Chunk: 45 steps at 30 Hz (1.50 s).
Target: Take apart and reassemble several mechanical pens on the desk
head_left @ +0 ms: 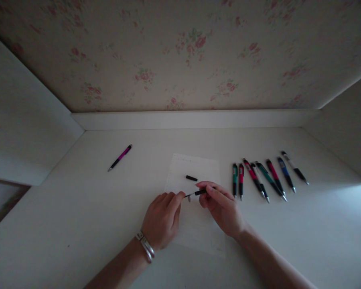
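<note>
1. Right hand (221,204): thumb and forefinger close together, holding a black pen part (201,192); the part lies nearly level, its right end covered by the fingers.
2. Left hand (162,218): fingers curled in, thumb and forefinger narrowed to a pinch on the thin dark tip of the same piece. Two silvery bands (145,245) circle the wrist.
3. Position of the black pen part: between the two hands, above the sheet of paper (198,164). A pale, slim section shows between its thicker black portion and the left fingertips.
4. Small shiny piece (189,198) seen just below that slim section; cannot tell whether the two touch.
5. Short black tube (191,178) lies on the sheet, apart from both hands, just beyond the right fingertips.
6. Purple pen (120,157) lies alone on the white tabletop (87,224), left of the sheet, slanted, metal tip toward the near side.
7. Group of eight pens, right of the sheet: green, red and blue bodies plus two with white sections. Blue pen (286,174) is second from the right; several in the middle lie very close together.
8. Floral wallpaper (195,42) covers the wall behind.
</note>
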Motion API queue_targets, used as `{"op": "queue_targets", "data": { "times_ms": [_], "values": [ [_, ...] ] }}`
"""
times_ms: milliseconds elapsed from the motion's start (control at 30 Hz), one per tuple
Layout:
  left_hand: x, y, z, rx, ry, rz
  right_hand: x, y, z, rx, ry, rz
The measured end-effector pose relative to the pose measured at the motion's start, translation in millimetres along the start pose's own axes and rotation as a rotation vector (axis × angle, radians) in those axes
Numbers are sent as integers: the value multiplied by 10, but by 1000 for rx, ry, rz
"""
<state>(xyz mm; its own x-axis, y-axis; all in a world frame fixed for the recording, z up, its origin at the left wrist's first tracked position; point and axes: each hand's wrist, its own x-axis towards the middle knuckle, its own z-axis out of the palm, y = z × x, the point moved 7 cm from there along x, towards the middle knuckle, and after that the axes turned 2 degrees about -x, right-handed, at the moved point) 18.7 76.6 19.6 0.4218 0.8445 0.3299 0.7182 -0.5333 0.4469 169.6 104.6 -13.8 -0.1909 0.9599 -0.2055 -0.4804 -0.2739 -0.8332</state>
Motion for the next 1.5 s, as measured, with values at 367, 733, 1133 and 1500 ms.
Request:
{"op": "queue_targets", "data": {
  "times_ms": [367,733,1133,1500],
  "values": [
    [-5,3,4,17,4,-9,4,39,51,-251,-95,-96],
    [2,-4,15,85,33,-31,13,30,94,-374,-46,-69],
    [6,-1,4,-26,79,15,34,23,161,-595,-119,-156],
    [-12,-12,35,-1,58,25,29,49,151,-666,-113,-150]
  ]
}}
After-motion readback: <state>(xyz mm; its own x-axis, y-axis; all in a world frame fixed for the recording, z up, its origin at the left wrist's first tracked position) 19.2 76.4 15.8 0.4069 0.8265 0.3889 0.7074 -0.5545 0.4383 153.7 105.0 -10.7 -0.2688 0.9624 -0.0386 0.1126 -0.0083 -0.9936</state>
